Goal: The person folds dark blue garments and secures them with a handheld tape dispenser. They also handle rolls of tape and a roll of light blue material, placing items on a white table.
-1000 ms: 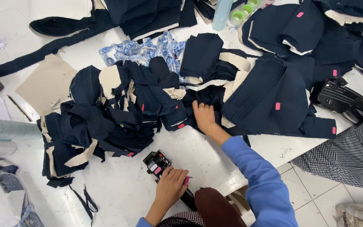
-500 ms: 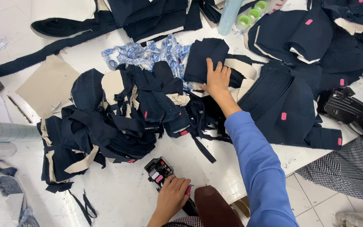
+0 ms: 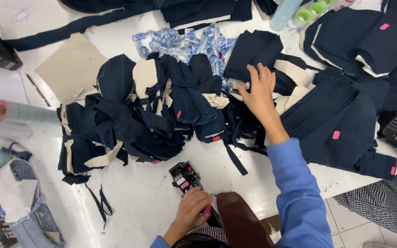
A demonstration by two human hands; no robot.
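While gripped low, label gun: long axis diagonal, head toward upper left.
left hand: closed round gun handle.
right hand: open, flat on navy fabric pieces.

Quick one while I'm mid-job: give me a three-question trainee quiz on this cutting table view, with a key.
1. True or false: the right hand lies flat on the dark navy fabric pieces.
2. What does the left hand grip near the table's front edge?
A. a pencil
B. a black handheld labelling gun with pink parts
C. a roll of thread
3. Fill in: the cut pieces on the right carry small ____ stickers.

Key:
1. True.
2. B, the labelling gun.
3. Pink; see the pink sticker on the large navy piece.
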